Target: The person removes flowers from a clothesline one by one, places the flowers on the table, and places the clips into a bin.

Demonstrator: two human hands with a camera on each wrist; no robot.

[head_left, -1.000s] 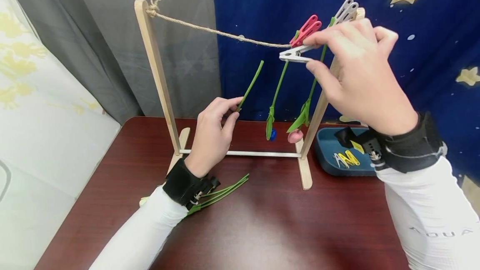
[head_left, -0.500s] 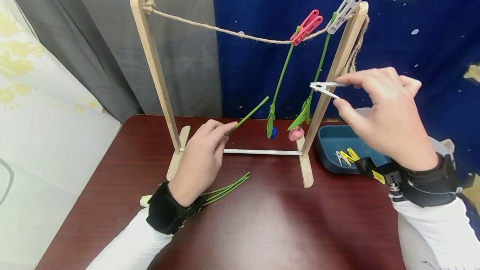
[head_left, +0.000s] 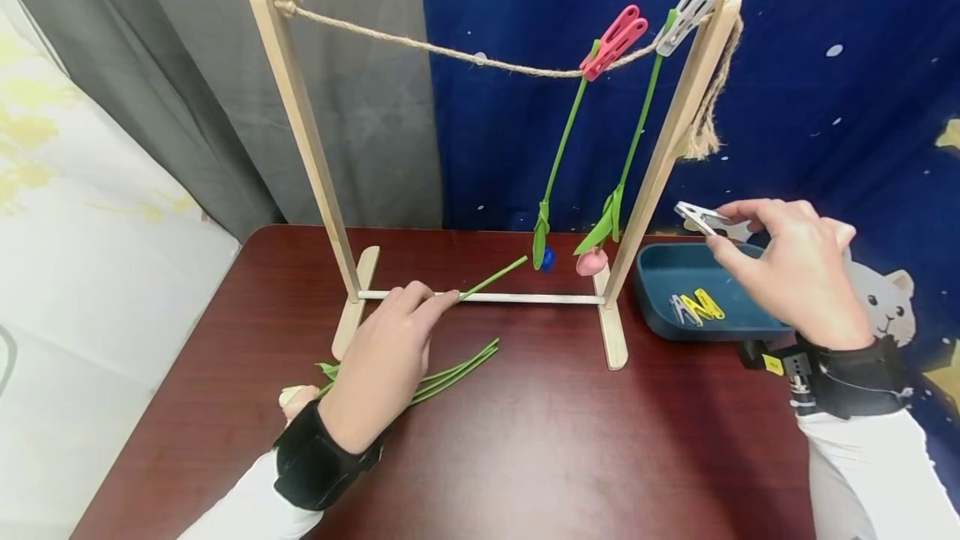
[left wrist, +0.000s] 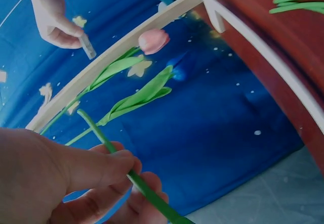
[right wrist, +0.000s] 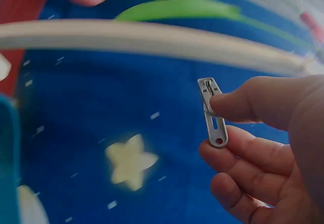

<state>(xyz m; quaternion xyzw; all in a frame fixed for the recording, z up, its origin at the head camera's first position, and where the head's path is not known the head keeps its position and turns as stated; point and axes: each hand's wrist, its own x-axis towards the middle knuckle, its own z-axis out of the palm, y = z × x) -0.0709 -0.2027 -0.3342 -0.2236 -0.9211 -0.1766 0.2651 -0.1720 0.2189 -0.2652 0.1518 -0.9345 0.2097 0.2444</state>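
My left hand [head_left: 382, 361] pinches a green flower stem [left wrist: 147, 191] between thumb and fingers, low in front of the wooden rack. Its bloom is hidden. My right hand [head_left: 802, 269] pinches a grey-white clothespin [right wrist: 212, 114] by its handles, right of the rack and above the blue tray. On the twine [head_left: 420, 44], a red clothespin [head_left: 613, 42] holds a blue tulip [head_left: 548, 258] upside down by its stem. Beside it, a grey clothespin [head_left: 691, 12] holds a pink tulip [head_left: 592, 262] the same way.
The rack's left post [head_left: 307, 136] and right post [head_left: 667, 157] are joined by a white bar [head_left: 517, 298]. The blue tray [head_left: 656, 319] contains several yellow and grey clothespins [head_left: 697, 307]. More flower stems [head_left: 461, 372] lie on the table under my left wrist.
Both hands have come down from near the twine, the left with the stem toward the table, the right with the clothespin down and rightward to above the tray.
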